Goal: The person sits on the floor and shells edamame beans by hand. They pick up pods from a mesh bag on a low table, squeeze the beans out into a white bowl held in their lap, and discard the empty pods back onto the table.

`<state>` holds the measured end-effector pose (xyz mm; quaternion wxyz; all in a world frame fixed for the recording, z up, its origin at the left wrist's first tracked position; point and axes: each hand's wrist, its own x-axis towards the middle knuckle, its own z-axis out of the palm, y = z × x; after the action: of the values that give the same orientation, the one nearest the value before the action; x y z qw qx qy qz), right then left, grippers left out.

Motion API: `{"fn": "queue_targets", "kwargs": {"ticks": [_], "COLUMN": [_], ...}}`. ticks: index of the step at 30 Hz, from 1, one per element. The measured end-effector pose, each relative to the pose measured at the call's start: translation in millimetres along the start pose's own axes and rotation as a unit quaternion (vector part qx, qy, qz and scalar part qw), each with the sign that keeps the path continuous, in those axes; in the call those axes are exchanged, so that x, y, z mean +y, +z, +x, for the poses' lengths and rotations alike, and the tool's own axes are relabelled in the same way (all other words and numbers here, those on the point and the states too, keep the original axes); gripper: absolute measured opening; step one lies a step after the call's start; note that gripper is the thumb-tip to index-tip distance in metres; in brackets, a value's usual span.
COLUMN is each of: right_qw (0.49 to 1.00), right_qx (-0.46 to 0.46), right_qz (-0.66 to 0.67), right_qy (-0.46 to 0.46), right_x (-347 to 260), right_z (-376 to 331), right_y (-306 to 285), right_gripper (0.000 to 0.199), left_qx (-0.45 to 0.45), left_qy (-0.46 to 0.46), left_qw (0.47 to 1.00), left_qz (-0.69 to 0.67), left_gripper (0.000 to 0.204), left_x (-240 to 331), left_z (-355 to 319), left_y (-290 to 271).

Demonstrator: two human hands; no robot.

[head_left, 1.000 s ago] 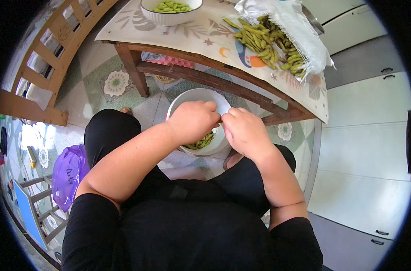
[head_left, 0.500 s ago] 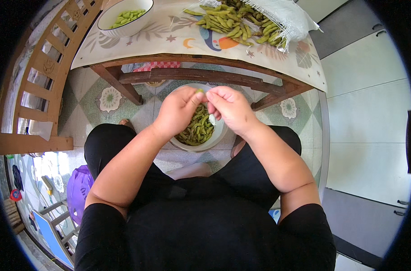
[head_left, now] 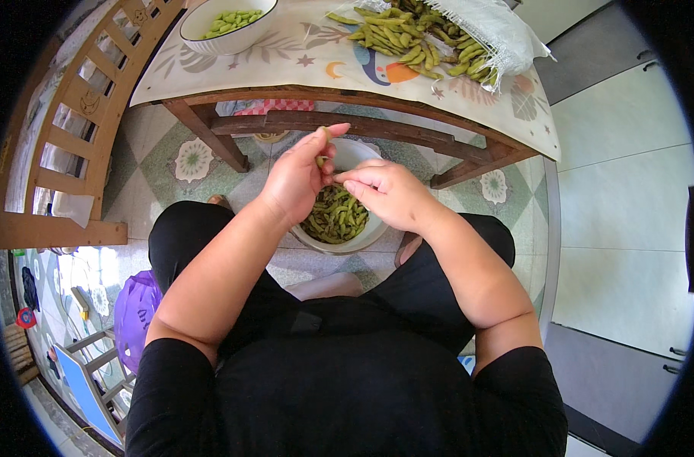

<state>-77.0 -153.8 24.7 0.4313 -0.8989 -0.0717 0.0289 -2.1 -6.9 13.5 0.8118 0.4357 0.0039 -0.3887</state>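
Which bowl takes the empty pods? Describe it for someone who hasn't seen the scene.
Start at the low table. The white bowl stands on the tiled floor before it, between the person's knees, under both hands. Unlike the bowl on the table, which holds shelled beans, it holds dull empty pods.

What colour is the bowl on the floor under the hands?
White, holding green pods; the floor bowl shows best in the head view, partly hidden by both hands.

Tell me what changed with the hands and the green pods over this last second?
Both hands, left hand and right hand, lifted from down in the white bucket of green pods to above it; the left fingers now pinch a small green pod. The bucket, white bowl of shelled beans and pile of green pods on the table stayed put.
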Motion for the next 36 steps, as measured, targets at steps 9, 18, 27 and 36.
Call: {"fn": "queue_targets", "kwargs": {"ticks": [9,18,27,36], "right_qw": [0.837,0.831,0.841,0.862], "right_qx": [-0.063,-0.047,-0.048,-0.043], "right_qz": [0.513,0.534,0.523,0.492], "right_qy": [0.179,0.149,0.131,0.112], "right_x": [-0.9,0.0,-3.1,-6.8], "right_z": [3.2,2.1,1.3,3.4], "right_y": [-12.3,-8.4,-2.7,-2.1], "right_gripper": [0.027,0.021,0.024,0.026], "left_qx": [-0.123,-0.135,-0.175,-0.136], "left_qy": [0.124,0.089,0.084,0.075], "left_qw": [0.957,0.986,0.981,0.987], "left_qz": [0.233,0.033,-0.026,-0.039], "left_gripper": [0.039,0.014,0.008,0.01], "left_x": [-14.3,-6.8,-2.4,-2.4], "left_z": [-9.9,-12.9,-16.8,-17.3], "left_y": [11.7,6.4,7.8,7.7]}}
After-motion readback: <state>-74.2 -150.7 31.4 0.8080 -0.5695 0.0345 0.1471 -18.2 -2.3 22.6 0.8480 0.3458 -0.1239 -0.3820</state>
